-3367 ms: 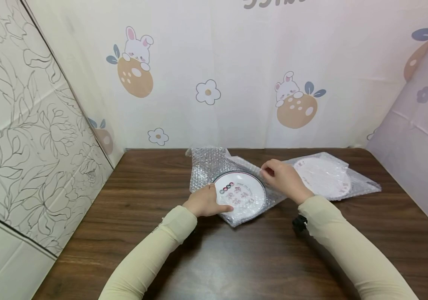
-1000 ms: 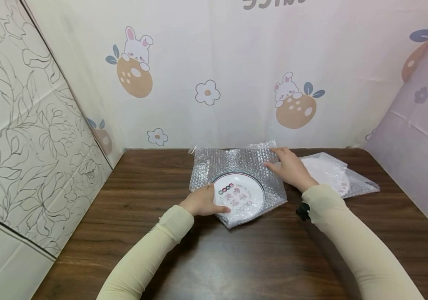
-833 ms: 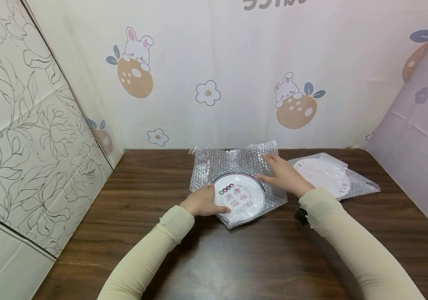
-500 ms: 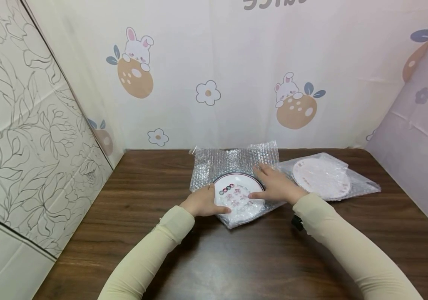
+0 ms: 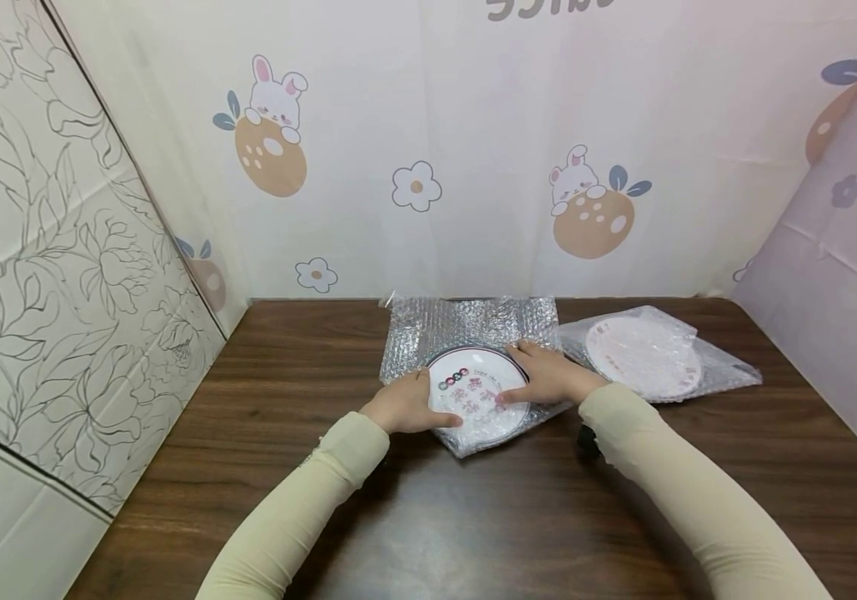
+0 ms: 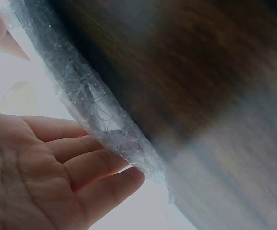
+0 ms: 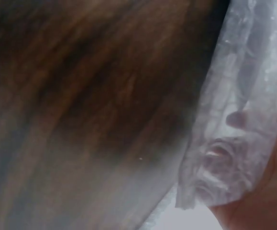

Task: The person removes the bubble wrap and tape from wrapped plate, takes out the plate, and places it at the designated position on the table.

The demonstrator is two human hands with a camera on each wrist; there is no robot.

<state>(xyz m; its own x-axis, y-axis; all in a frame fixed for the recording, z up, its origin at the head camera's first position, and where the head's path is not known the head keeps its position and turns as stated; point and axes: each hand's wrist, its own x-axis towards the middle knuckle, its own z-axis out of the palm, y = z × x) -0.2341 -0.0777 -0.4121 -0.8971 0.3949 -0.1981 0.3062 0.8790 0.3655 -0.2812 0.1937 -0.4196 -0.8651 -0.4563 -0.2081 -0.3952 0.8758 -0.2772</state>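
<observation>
A white plate (image 5: 477, 392) with a dark rim and printed pattern lies on bubble wrap (image 5: 466, 321), whose wide flap reaches the table's back edge. The left hand (image 5: 406, 404) grips the plate's left side, thumb on top; in the left wrist view its fingers (image 6: 100, 160) bend against the edge of the wrap (image 6: 88, 91). At the plate's right side the right hand (image 5: 548, 375) holds on, thumb over the face and fingers at the upper right rim. In the right wrist view, part of this hand (image 7: 262, 201) shows beside and through the clear wrap (image 7: 224, 163).
A second plate (image 5: 642, 357), covered in bubble wrap, lies to the right behind the right forearm; its wrap meets the first one's. Both rest on a dark wooden table (image 5: 286, 358). A patterned curtain (image 5: 488, 108) hangs behind, and a flower-patterned panel (image 5: 61, 233) stands left.
The right hand has come down from the raised wrap flap onto the plate's right side. The flap, earlier folded over at right, now lies spread backward and lower. The left hand has stayed in place.
</observation>
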